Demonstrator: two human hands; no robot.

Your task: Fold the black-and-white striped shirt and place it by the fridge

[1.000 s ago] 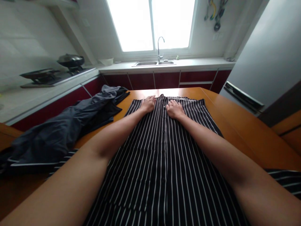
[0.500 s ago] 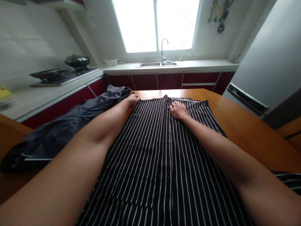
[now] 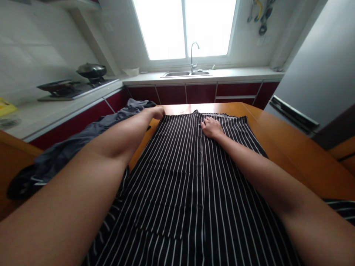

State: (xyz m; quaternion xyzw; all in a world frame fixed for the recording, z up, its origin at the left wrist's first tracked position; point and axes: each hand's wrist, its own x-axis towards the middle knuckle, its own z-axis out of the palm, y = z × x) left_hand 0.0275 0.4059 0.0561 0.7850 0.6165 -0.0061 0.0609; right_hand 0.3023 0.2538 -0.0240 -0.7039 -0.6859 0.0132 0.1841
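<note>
A black garment with thin white stripes and a row of buttons (image 3: 191, 177) lies spread flat on an orange wooden table (image 3: 280, 147). My left hand (image 3: 158, 112) is at the garment's far left corner, fingers curled closed on the fabric edge. My right hand (image 3: 211, 128) rests palm down on the cloth just right of the button line near the far hem, fingers loosely bent and apart. Both forearms stretch across the garment.
A crumpled dark grey garment (image 3: 83, 144) lies on the table's left side. Beyond stand red cabinets, a counter with a sink and tap (image 3: 194, 62) under a bright window, a stove with pans (image 3: 72, 83) at left, and a grey fridge (image 3: 313, 81) at right.
My left hand has slid from the button line out to the garment's far left corner and closed on the edge. The right hand stays near the middle.
</note>
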